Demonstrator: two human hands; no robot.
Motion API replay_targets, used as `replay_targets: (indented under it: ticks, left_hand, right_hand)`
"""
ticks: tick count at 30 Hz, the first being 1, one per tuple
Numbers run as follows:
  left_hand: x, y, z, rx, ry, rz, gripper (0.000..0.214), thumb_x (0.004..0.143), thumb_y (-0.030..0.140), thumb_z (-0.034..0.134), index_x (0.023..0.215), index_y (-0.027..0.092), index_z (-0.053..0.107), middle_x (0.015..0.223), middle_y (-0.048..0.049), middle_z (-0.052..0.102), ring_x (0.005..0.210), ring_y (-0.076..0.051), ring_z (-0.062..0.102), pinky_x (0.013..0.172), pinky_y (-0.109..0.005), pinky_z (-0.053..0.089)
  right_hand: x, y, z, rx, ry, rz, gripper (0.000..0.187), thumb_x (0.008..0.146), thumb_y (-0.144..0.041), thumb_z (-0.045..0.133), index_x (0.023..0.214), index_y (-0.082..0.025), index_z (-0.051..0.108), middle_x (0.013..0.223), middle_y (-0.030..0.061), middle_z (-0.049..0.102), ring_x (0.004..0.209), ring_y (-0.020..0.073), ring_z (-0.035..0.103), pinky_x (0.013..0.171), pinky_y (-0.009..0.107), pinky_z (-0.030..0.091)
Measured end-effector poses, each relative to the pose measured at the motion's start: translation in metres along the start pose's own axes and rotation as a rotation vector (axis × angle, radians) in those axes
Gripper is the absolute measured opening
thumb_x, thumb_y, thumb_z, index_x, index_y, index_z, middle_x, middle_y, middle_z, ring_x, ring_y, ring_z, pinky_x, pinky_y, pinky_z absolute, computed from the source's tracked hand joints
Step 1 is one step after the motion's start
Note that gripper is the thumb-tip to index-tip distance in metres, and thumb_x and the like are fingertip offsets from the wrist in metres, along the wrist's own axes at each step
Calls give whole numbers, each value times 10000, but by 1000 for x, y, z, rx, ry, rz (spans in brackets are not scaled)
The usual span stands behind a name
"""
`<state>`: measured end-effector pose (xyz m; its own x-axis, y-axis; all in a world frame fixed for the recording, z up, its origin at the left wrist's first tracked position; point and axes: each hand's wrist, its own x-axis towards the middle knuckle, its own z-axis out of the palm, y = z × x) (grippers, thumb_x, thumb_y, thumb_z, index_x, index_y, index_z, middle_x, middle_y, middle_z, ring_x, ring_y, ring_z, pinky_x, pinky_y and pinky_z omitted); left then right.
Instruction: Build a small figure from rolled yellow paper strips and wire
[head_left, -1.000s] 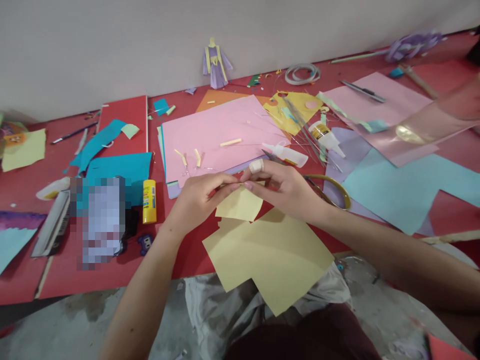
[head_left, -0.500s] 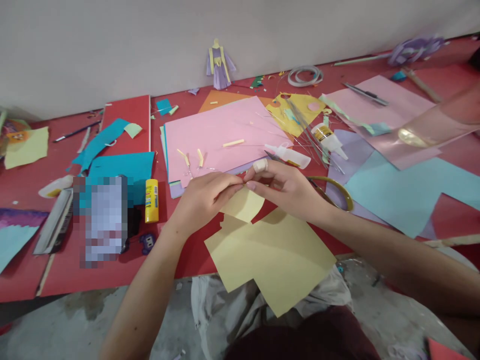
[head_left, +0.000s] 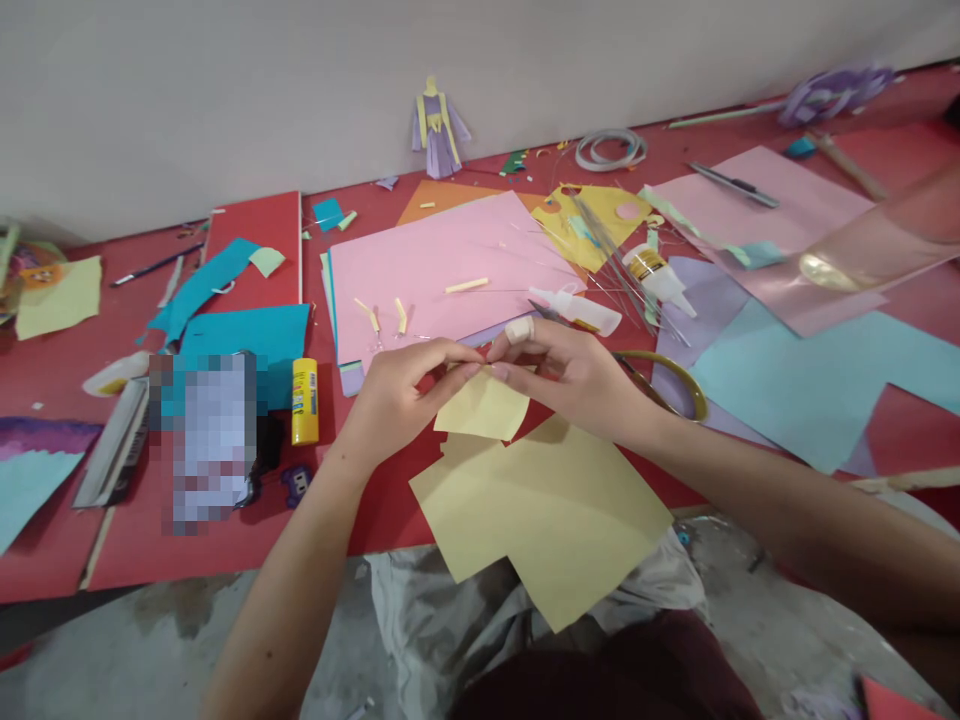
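Between my two hands hangs a small piece of pale yellow paper (head_left: 482, 405), pinched along its top edge. My left hand (head_left: 412, 395) closes thumb and fingers on the left part of that edge. My right hand (head_left: 566, 370), with a white bandage (head_left: 519, 329) round one finger, grips it close to the left fingertips. Just below lies a larger cut sheet of yellow paper (head_left: 540, 515), overhanging the table's front edge. Scissors with yellow handles (head_left: 690, 385) lie beside my right wrist, partly hidden by the hand.
Pink paper (head_left: 435, 270) with small rolled strips lies behind my hands. Glue bottles (head_left: 660, 280) and thin wires are to the right. A glue stick (head_left: 304, 400) stands on the left near a blurred-out object (head_left: 214, 440). A purple paper figure (head_left: 441, 130) leans on the wall.
My left fingertips have shifted slightly left along the small paper's top edge. The piece has turned a little and its lower edge looks more level. The right hand has barely moved.
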<state>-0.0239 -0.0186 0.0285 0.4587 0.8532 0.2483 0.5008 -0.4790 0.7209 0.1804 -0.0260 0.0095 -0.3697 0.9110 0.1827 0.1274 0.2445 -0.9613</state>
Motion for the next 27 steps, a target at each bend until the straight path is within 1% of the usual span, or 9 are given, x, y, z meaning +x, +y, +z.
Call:
replay_targets:
  ticks: [3, 6, 10, 13, 16, 19, 23, 25, 27]
  left_hand:
    - [0, -1, 4, 8, 4, 19, 127, 915, 306, 607, 930, 228, 706, 906, 15, 753, 826, -121, 692, 723, -194, 508]
    - [0, -3, 7, -49, -9, -8, 146, 912, 329, 606, 927, 225, 707, 911, 0, 753, 828, -136, 696, 693, -201, 523]
    - [0, -3, 6, -152, 4, -72, 158, 905, 340, 612, 955, 219, 701, 913, -13, 750, 837, -147, 699, 695, -207, 548]
    - [0, -2, 3, -136, 32, -62, 140, 907, 322, 611, 946, 225, 704, 891, -6, 744, 819, -136, 691, 697, -201, 546]
    - [0, -1, 2, -53, 37, -25, 137, 920, 309, 593, 949, 230, 700, 893, -5, 740, 820, -134, 684, 703, -204, 538]
    - [-1, -2, 2, 43, 33, 46, 130, 932, 273, 573, 968, 225, 689, 930, -12, 737, 847, -136, 680, 755, -221, 529]
    - [-2, -6, 4, 101, 32, 153, 129, 937, 223, 555, 987, 216, 674, 959, -23, 735, 877, -139, 677, 792, -242, 518]
    - [-1, -7, 3, 106, 10, 165, 129, 935, 221, 553, 985, 218, 672, 956, -24, 735, 877, -145, 678, 794, -255, 520]
    - [-1, -8, 2, 104, -25, 146, 129, 928, 212, 553, 978, 222, 672, 950, -21, 735, 866, -146, 679, 794, -261, 522]
  right_hand:
    - [0, -1, 0, -45, 4, -28, 93, 878, -259, 637, 939, -194, 609, 888, 13, 670, 818, 143, 651, 717, 265, 510]
    - [-1, -1, 1, -96, 22, -56, 82, 878, -237, 632, 948, -199, 615, 901, 17, 683, 832, 149, 663, 757, 281, 528]
    - [-1, 0, 0, -138, 68, -81, 97, 877, -261, 635, 954, -203, 627, 928, 28, 697, 846, 163, 667, 788, 309, 543]
    - [-1, 0, -1, -142, 82, -85, 96, 874, -268, 638, 940, -198, 633, 929, 27, 696, 861, 163, 661, 797, 302, 538]
    - [1, 0, -2, -80, 51, -6, 132, 862, -298, 656, 940, -193, 645, 891, 22, 686, 824, 155, 651, 730, 278, 527]
    - [4, 2, -3, 69, 5, 125, 187, 834, -345, 687, 929, -187, 652, 834, 14, 682, 771, 149, 649, 681, 273, 517]
    - [6, 6, -5, 241, 6, 223, 174, 797, -332, 721, 881, -191, 665, 825, 6, 700, 786, 149, 663, 719, 283, 522]
    - [5, 6, -4, 271, -1, 243, 159, 791, -318, 721, 877, -197, 665, 832, 6, 702, 801, 152, 664, 733, 287, 523]
    - [5, 6, -4, 274, -18, 259, 148, 796, -309, 709, 883, -200, 659, 849, 9, 699, 813, 154, 661, 735, 288, 521]
